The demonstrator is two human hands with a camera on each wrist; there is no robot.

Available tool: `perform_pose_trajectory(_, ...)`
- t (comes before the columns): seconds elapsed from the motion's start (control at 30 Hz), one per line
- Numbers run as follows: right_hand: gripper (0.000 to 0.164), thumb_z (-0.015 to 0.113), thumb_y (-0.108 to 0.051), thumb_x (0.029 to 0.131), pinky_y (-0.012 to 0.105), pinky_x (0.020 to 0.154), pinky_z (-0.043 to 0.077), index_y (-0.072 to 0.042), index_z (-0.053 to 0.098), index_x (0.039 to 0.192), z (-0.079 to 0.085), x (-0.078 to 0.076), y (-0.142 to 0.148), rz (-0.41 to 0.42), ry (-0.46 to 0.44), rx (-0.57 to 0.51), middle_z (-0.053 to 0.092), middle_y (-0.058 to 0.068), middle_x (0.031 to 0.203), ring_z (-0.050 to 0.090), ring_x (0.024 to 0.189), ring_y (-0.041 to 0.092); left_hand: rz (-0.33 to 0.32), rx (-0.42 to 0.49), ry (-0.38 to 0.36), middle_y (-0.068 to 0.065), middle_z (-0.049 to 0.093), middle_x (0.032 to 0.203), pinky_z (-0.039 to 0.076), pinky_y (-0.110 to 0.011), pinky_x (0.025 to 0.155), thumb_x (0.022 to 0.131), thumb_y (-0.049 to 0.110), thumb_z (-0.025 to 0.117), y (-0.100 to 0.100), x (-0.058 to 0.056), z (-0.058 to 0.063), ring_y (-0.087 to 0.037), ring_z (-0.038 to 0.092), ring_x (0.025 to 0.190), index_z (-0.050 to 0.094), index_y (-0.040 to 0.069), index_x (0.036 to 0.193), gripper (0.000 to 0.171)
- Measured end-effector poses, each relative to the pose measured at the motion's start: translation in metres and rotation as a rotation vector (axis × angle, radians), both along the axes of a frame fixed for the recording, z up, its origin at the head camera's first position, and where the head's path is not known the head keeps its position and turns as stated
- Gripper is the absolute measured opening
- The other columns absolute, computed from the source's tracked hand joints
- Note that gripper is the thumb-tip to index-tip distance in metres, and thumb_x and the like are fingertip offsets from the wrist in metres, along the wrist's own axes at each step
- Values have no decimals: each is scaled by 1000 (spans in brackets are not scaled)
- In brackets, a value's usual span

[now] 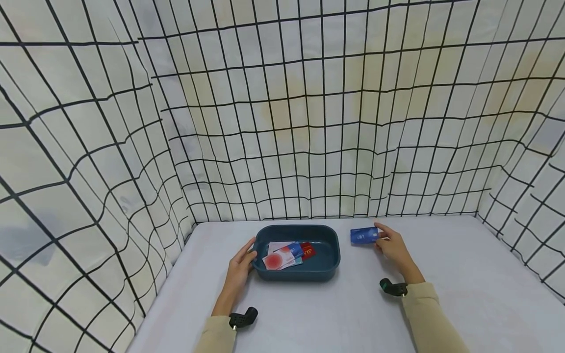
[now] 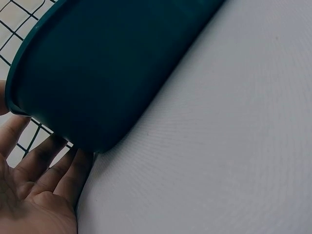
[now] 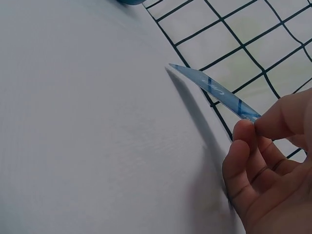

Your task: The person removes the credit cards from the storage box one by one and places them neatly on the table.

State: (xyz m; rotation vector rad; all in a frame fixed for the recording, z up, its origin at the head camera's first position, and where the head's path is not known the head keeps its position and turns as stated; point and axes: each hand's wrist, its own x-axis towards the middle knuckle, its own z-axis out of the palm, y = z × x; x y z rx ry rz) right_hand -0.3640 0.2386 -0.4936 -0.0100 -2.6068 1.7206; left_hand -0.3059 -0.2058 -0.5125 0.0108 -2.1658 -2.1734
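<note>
Beside the right end of the dark teal tray (image 1: 300,276), well apart from it, the right hand (image 1: 394,251) pinches a blue card (image 1: 364,236) near one end; that grip is closed between thumb and finger, which cover part of the card. Seen nearly edge-on from the right wrist, its pale lettering is hard to read; the card tilts above the white surface (image 1: 318,318), casting a shadow. The left hand (image 1: 238,270) touches the tray's left end with fingers extended, its grip loose; some fingertips are lost against the dark wall. Inside the tray, thin cards overlap, including a red card (image 1: 308,250) and one with a red disc (image 1: 274,261); their number cannot be told. The tray is smooth, rounded-cornered and rimmed. Black grid lines cross the mottled pale backdrop (image 1: 344,137), and beige sleeves (image 1: 434,321) run out of frame.
</note>
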Motion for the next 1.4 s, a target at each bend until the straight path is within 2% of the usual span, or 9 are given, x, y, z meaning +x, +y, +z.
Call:
perform_pose_trajectory(0.17, 63, 47, 1, 98, 22, 69, 51, -5, 34, 159, -4, -1, 3, 2, -40, 18, 49, 27, 131, 57, 91, 15, -1, -7, 5, -13, 43, 161, 46, -32, 112, 108, 22, 51, 0, 1, -2, -29, 47, 144, 47, 21, 155, 47)
perform_pose_trajectory(0.4, 64, 48, 1, 98, 23, 69, 52, -3, 31, 159, -12, -3, 5, -15, -48, 24, 48, 25, 126, 59, 87, 14, 3, -19, 0, -13, 44, 161, 48, -27, 109, 108, 23, 51, 0, 2, -4, -30, 48, 143, 46, 22, 155, 47)
perform_pose_trajectory(0.73, 63, 47, 0, 99, 22, 69, 53, -3, 31, 159, -15, -5, 5, -27, -49, 41, 50, 22, 121, 61, 87, 16, 4, -26, 1, -12, 43, 161, 46, -29, 111, 108, 23, 51, 0, 2, -3, -29, 47, 145, 46, 21, 155, 47)
perform_pose_trajectory(1.23, 59, 47, -1, 99, 23, 67, 52, 4, 33, 156, -16, -5, 4, -29, -47, 42, 52, 17, 109, 61, 80, 13, 1, -15, -3, -10, 42, 162, 42, -38, 116, 108, 23, 51, 0, 1, -2, -27, 45, 146, 47, 23, 154, 47)
perform_pose_trajectory(1.4, 59, 51, -2, 97, 24, 69, 50, 6, 35, 154, -15, -7, 5, -21, -42, 68, 55, 16, 107, 61, 79, 13, -4, -15, 5, -11, 40, 164, 38, -43, 118, 108, 23, 51, -1, 0, -2, -28, 44, 148, 47, 22, 155, 47)
